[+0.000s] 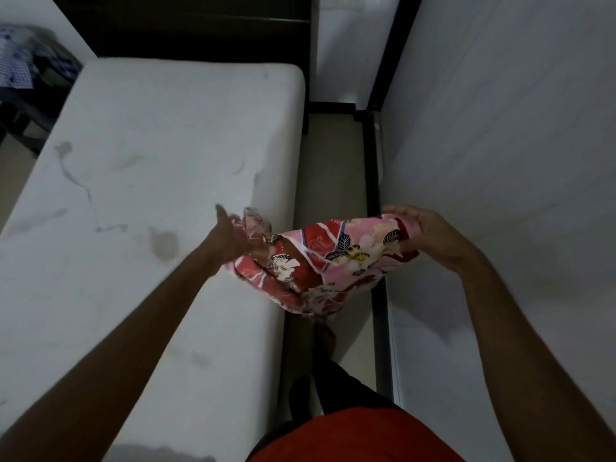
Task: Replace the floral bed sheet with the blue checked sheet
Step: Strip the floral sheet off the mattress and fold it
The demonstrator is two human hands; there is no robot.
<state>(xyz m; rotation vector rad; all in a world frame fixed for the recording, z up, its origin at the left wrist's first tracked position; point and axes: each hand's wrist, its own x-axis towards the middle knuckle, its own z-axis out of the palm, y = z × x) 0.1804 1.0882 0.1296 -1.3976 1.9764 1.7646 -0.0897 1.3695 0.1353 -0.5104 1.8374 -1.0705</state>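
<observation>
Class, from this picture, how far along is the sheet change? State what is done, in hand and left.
Done: the white mattress lies bare. In hand: the left hand and right hand hold the bunched pink and red floral sheet beside the bed. Left: the blue checked cloth, likely the new sheet, lies past the bed's far left corner, not yet spread.

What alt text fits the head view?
A bunched floral sheet is held in the air, the right hand gripping one end and the blurred left hand at the other, beside a bare, stained white mattress. Blue checked fabric lies far left, off the bed.
</observation>
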